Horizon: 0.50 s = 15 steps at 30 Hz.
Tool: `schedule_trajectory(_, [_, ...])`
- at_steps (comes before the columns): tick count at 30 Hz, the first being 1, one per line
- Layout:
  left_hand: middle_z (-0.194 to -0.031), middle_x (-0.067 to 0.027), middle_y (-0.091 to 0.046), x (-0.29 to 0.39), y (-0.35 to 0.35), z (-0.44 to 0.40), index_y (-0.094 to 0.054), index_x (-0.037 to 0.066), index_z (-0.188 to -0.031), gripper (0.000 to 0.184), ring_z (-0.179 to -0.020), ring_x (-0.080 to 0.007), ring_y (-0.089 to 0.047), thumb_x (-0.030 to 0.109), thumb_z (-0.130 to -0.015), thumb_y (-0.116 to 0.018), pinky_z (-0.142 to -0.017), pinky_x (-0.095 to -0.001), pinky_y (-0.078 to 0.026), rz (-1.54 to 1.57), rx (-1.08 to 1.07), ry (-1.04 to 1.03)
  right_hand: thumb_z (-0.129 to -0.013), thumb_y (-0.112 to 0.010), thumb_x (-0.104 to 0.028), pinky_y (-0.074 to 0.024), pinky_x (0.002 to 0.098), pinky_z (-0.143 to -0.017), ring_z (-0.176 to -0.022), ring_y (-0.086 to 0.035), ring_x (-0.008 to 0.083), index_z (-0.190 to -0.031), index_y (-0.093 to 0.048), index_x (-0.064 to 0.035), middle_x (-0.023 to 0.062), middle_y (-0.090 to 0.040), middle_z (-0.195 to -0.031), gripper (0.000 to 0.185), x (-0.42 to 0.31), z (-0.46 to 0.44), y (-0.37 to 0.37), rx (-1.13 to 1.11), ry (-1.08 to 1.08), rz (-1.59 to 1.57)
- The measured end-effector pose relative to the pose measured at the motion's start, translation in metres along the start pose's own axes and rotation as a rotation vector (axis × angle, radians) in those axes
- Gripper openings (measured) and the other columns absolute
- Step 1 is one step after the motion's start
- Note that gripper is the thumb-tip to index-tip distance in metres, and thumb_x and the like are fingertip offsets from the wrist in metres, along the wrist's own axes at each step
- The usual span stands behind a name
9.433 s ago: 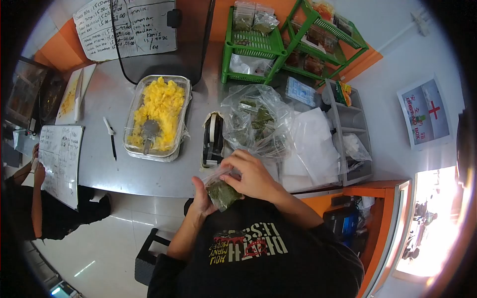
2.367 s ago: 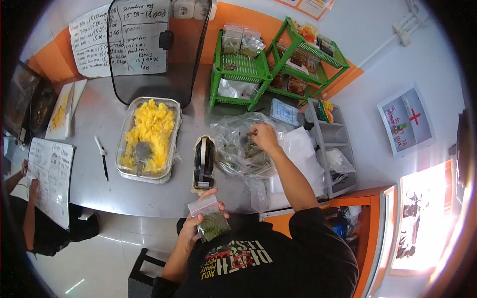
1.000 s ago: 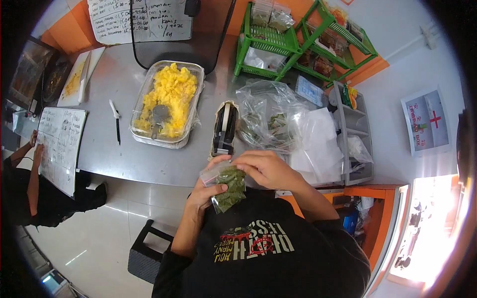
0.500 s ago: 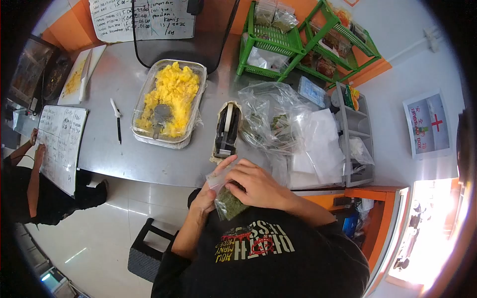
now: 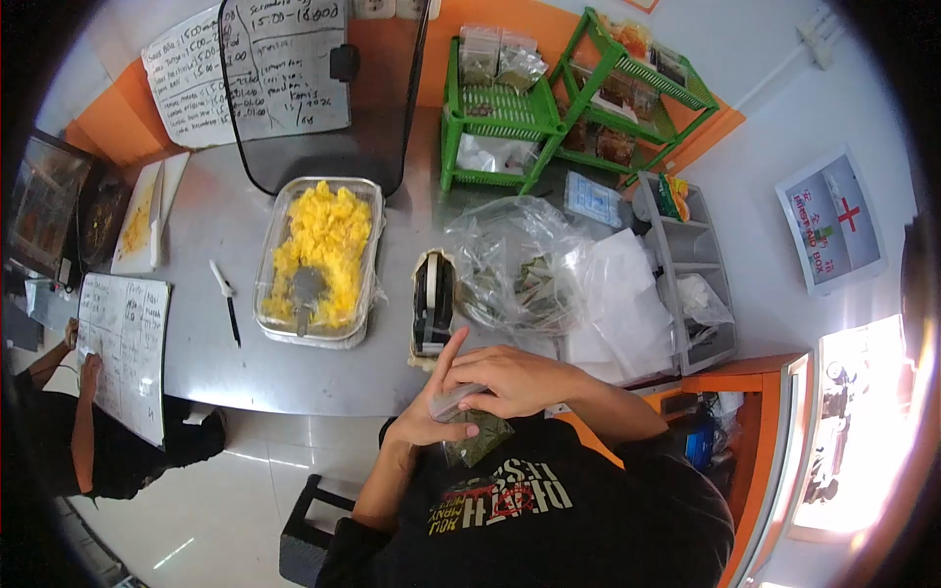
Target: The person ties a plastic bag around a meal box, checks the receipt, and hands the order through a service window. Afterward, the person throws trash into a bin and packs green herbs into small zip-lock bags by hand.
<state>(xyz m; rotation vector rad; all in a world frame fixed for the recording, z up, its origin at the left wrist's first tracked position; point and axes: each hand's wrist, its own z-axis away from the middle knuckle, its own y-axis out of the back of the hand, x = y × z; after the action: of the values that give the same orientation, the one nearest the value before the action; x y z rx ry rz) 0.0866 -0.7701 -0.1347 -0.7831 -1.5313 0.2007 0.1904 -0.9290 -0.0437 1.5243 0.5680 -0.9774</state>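
Note:
A small clear zip bag of green flakes is held close to my shirt, below the table edge. My left hand grips it from the left, thumb across its front and index finger stretched up. My right hand lies over the top of the bag, its fingertips at the zip strip. Just beyond my hands stands a black tape dispenser. A large clear plastic bag with green pieces inside lies on the table to the right of the dispenser.
A tray of yellow food stands left of the dispenser on the metal table. White sheets and a grey divided organizer are at right, green racks behind. At far left, a person's hands touch a whiteboard.
Compared with the earlier frames, the small bag was held while my right hand reached into the large bag, then came back. Now my right hand covers the bag's top, and the view has shifted.

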Motion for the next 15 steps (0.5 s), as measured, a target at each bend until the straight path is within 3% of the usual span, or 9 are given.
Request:
schedule_trajectory(2, [-0.151,-0.0103,-0.036,0.011,0.003,-0.016,-0.008,0.009,-0.16,0.115,-0.139,-0.0242,-0.038,0.001,-0.07,-0.08,-0.113,-0.0371,-0.032,-0.114,-0.027,-0.036,-0.086,-0.068,-0.013,-0.0506,0.0428,-0.078,-0.091,-0.064,0.0347,-0.11,-0.063,-0.0015,0.0152,-0.066,-0.101,0.027,-0.016,-0.005,0.032,-0.013,-0.054,-0.041])
schedule_trajectory(4, [-0.151,-0.0116,-0.038,0.01,0.006,-0.029,-0.013,0.009,-0.159,0.108,-0.138,-0.0256,-0.04,0.005,-0.074,-0.079,-0.112,-0.0381,-0.033,0.048,0.084,-0.094,-0.086,-0.067,-0.014,-0.05,0.0435,-0.084,-0.095,-0.064,0.0365,-0.114,-0.062,-0.0007,0.017,-0.066,-0.103,0.031,-0.031,-0.011,0.075,0.003,-0.109,-0.08])
schedule_trajectory(5, [-0.151,-0.0123,-0.039,0.011,0.009,-0.034,-0.016,0.008,-0.158,0.104,-0.138,-0.0263,-0.041,0.007,-0.076,-0.079,-0.112,-0.0385,-0.033,0.129,0.138,-0.123,-0.087,-0.066,-0.014,-0.0512,0.0421,-0.078,-0.09,-0.065,0.0361,-0.112,-0.063,-0.0008,0.0169,-0.066,-0.101,0.029,-0.02,-0.012,0.092,0.09,-0.039,0.094])
schedule_trajectory(8, [-0.148,-0.0158,-0.044,0.024,0.018,-0.048,-0.019,0.008,-0.157,0.096,-0.136,-0.0289,-0.045,0.009,-0.081,-0.077,-0.11,-0.0404,-0.036,0.077,0.19,-0.163,-0.088,-0.066,-0.015,-0.0503,0.0411,-0.08,-0.092,-0.065,0.0352,-0.111,-0.063,-0.0003,0.0179,-0.066,-0.101,0.027,-0.013,-0.023,0.167,0.301,-0.017,0.264])
schedule_trajectory(13, [-0.139,-0.0166,-0.053,0.022,0.043,-0.043,-0.032,0.006,-0.151,0.077,-0.122,-0.0277,-0.058,0.005,-0.086,-0.072,-0.101,-0.0377,-0.045,0.028,0.353,-0.121,-0.089,-0.067,-0.015,-0.0491,0.0434,-0.09,-0.101,-0.064,0.036,-0.113,-0.064,0.0042,0.0221,-0.067,-0.106,0.031,0.068,-0.076,0.289,0.674,-0.078,0.46])
schedule_trajectory(15, [-0.135,-0.0166,-0.056,0.024,0.047,-0.039,-0.037,0.005,-0.148,0.074,-0.118,-0.0285,-0.06,0.015,-0.085,-0.076,-0.098,-0.0384,-0.047,-0.013,0.439,-0.099,-0.089,-0.066,-0.013,-0.0488,0.0442,-0.091,-0.101,-0.064,0.0377,-0.115,-0.064,0.0036,0.0228,-0.067,-0.108,0.031,0.12,-0.099,0.323,0.72,-0.092,0.538])
